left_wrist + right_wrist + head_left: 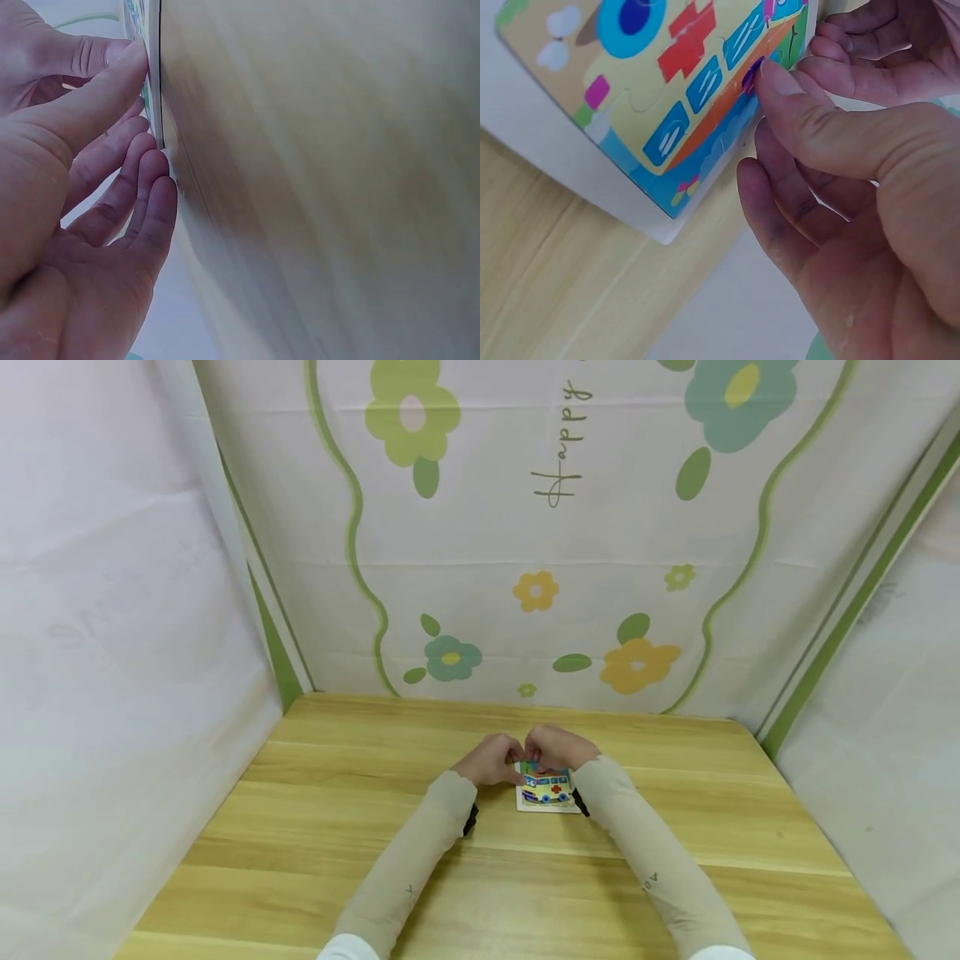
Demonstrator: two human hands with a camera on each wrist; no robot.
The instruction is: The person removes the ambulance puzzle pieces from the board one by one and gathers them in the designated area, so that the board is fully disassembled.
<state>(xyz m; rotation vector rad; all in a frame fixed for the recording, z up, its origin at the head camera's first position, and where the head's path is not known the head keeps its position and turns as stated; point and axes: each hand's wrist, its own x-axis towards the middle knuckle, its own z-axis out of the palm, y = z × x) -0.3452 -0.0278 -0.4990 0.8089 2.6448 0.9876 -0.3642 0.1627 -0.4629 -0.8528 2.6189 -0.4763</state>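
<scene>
A small square jigsaw puzzle (pixel 553 800) with a cartoon ambulance lies face up in its white-bordered board on the table. At its far left corner, my left hand (pixel 491 759) holds the edge, thumb on the face and fingers at the side. My right hand (pixel 559 747) meets it along the far edge. In the right wrist view, the right thumb (pixel 784 82) presses the picture beside the ambulance's roof, with the fingers curled behind the rim. The seams between puzzle pieces (pixel 634 94) show there. Only the board's thin edge (pixel 155 75) appears in the left wrist view.
The wooden table (pixel 315 827) extends around the puzzle on all sides. Behind it hangs a white cloth (pixel 480 527) printed with flowers, and pale cloth walls (pixel 135 652) stand to the left and right. A black strap (pixel 470 820) shows at the left wrist.
</scene>
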